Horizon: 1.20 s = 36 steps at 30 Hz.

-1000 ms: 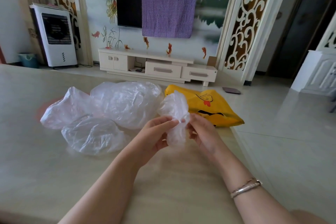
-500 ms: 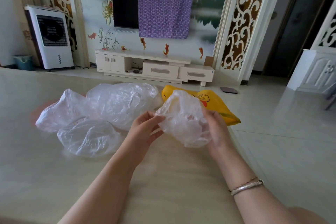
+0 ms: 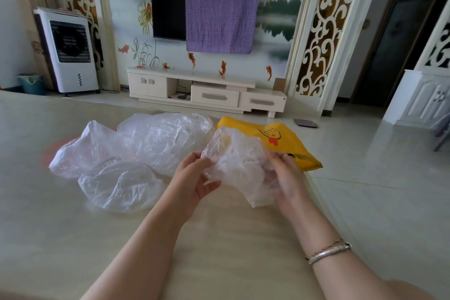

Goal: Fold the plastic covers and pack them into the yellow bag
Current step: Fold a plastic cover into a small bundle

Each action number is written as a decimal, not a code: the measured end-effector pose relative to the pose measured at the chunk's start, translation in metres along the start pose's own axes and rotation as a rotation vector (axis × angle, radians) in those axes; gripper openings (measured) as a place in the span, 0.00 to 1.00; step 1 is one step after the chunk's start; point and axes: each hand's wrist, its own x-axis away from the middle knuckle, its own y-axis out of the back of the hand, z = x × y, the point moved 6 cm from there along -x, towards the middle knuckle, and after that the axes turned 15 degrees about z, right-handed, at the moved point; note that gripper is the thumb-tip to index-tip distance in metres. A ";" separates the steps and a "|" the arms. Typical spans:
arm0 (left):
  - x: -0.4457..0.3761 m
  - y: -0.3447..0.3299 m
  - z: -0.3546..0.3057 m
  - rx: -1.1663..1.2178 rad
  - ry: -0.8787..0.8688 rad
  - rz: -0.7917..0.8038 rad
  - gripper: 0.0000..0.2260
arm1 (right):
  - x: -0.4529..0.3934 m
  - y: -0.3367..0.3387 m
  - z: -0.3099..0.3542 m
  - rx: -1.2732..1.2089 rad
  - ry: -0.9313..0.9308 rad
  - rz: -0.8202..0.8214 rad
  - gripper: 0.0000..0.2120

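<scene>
Our left hand (image 3: 194, 175) pinches the left edge of a crumpled clear plastic cover (image 3: 239, 165) w/ thumb and fingertips curled onto the film; our right hand (image 3: 286, 178) grips the cover's right side, fingers partly behind the plastic, thumb over the front. We hold the cover up off the table (image 3: 73, 238), spread between both hands, lower corner hanging down. On our right wrist, a silver bracelet (image 3: 328, 251). Just behind the held cover lies the yellow bag (image 3: 289, 143), flat on the table near its right edge, partly hidden by the cover. To the left, a heap of more clear plastic covers (image 3: 136, 153) rests on the tabletop, well apart from the bag. Beyond the table: a white TV cabinet (image 3: 207, 91), a TV (image 3: 168, 5) w/ a purple cloth (image 3: 220, 17) draped over it, and a white air cooler (image 3: 69, 48) at far left.
</scene>
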 end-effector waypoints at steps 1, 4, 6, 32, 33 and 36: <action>0.000 0.000 0.000 0.015 -0.001 0.001 0.04 | 0.000 0.000 -0.002 -0.023 -0.017 -0.006 0.07; -0.002 0.007 -0.003 0.053 -0.042 -0.040 0.07 | -0.005 -0.012 -0.001 0.021 -0.041 0.028 0.06; 0.001 0.011 -0.010 0.092 -0.094 -0.062 0.09 | -0.011 -0.022 0.008 0.087 -0.034 0.054 0.05; 0.063 0.013 -0.077 0.059 -0.159 0.098 0.06 | -0.007 -0.125 0.025 0.070 -0.061 0.411 0.10; 0.059 0.008 -0.072 0.063 -0.153 0.102 0.05 | -0.002 -0.114 0.021 0.045 -0.098 0.407 0.10; 0.044 -0.004 -0.055 0.039 -0.133 0.084 0.05 | 0.018 -0.088 0.007 0.062 -0.282 0.490 0.17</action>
